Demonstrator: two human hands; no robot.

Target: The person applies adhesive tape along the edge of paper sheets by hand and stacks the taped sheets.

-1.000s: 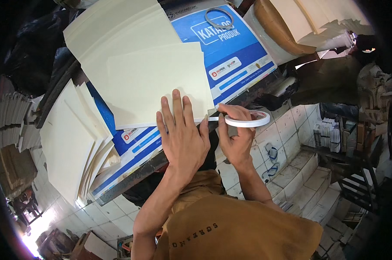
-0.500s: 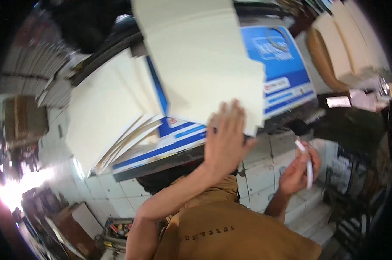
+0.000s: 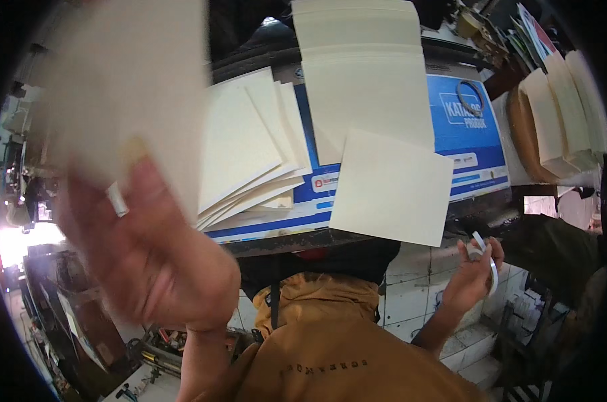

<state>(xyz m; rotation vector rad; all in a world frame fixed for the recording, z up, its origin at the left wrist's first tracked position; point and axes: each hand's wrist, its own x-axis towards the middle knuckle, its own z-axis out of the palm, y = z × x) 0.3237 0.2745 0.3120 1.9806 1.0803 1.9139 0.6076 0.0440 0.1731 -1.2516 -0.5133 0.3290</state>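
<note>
Left grip (image 3: 152, 251) raised close up, blurred and clenched — right grip (image 3: 467, 283) curled, out to the side.

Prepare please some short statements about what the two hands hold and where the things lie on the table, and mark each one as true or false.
1. The left hand holds a cream sheet raised near the camera. True.
2. The right hand is empty. False: the right hand holds a roll of white tape.
3. A thin ring lies on the blue printed sheet. True.
4. The fanned pile lies to the right of the ring. False: the fanned pile lies to its left.
5. The roll of white tape lies on the table. False: it is in the right hand.
</note>
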